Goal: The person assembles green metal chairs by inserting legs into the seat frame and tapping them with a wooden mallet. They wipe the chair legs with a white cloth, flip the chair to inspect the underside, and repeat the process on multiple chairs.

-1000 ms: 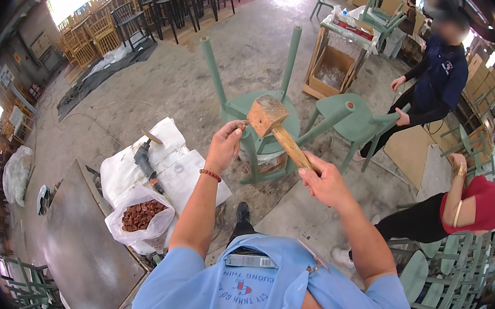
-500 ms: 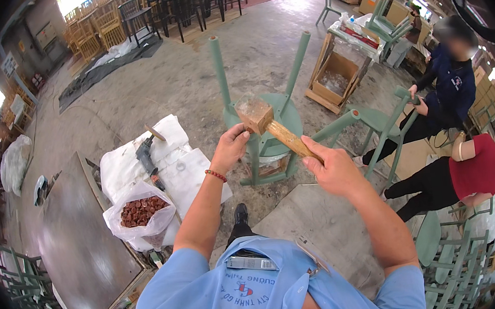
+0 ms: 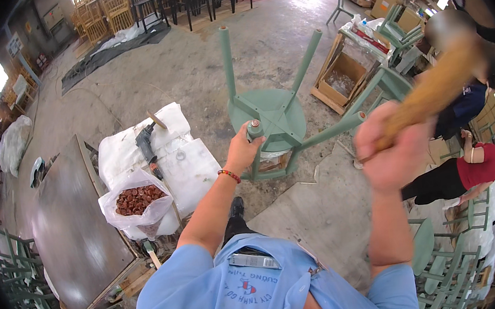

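Note:
A green stool or chair (image 3: 269,116) stands upside down in front of me, its legs pointing up. My left hand (image 3: 245,147) is closed around the top of its nearest leg (image 3: 255,131), whose end shows a small reddish-brown disc. My right hand (image 3: 392,143), smeared by motion, grips the handle of a wooden mallet (image 3: 432,92) lifted up to the right. The mallet's head is blurred and well apart from the leg. Brown tips also show on the other raised legs.
To the left, an open plastic bag of small reddish-brown pieces (image 3: 139,200) and a grey power tool (image 3: 147,146) lie on white sheeting (image 3: 193,177) beside a brown board (image 3: 76,230). At the right are a person in red (image 3: 478,165), a partly hidden person in dark blue, and green chairs (image 3: 448,260).
My right hand has swung the mallet up and right, away from the leg. My left hand has shifted slightly right, around the leg's end, which now shows.

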{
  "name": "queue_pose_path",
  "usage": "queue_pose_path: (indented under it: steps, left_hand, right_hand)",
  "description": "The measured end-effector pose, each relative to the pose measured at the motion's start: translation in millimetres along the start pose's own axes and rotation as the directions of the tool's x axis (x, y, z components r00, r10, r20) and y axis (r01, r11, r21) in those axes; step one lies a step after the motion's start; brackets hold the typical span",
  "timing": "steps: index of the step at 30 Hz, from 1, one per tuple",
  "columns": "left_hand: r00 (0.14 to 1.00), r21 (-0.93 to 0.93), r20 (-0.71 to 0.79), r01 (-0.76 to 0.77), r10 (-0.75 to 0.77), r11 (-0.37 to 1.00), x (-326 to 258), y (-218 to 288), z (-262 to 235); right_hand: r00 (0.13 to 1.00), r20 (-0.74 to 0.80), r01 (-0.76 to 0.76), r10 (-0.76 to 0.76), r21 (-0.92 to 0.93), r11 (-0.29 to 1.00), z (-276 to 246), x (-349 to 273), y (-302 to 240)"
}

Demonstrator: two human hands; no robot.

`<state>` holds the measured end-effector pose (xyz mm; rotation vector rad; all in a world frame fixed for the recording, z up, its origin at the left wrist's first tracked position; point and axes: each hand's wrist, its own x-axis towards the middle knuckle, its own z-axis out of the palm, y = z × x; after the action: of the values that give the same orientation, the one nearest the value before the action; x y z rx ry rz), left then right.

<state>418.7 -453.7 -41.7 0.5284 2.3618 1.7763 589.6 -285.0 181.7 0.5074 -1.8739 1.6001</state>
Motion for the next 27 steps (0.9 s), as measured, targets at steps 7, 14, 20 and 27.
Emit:
queue_pose_path:
  steps: [7, 14, 20, 27]
  left_hand:
    - [0.994, 0.141, -0.01, -0.108, 0.11, 0.984, -1.1, -15.1, 11.0]
    - [0.975, 0.179, -0.18, 0.161, -0.128, 0.971, -36.1, -15.9, -54.5]
    - [0.804, 0.451, -0.585, 0.428, -0.102, 0.783, -118.5, -37.8, -205.7]
    - [0.809, 0.587, -0.431, 0.587, -0.399, 0.557, -161.4, -89.4, -303.1]
  right_hand:
    - [0.61, -0.191, -0.622, 0.769, -0.716, 0.316, -121.5, -143.3, 73.1]
    - [0.116, -0.316, -0.98, 0.942, -0.191, 0.057, -95.7, -278.5, 91.9]
    - [0.093, 0.08, -0.98, 0.992, -0.17, 0.106, -11.4, -312.2, 145.4]
    - [0.204, 0.384, -0.943, 0.901, -0.169, 0.286, 119.7, -202.8, 207.4]
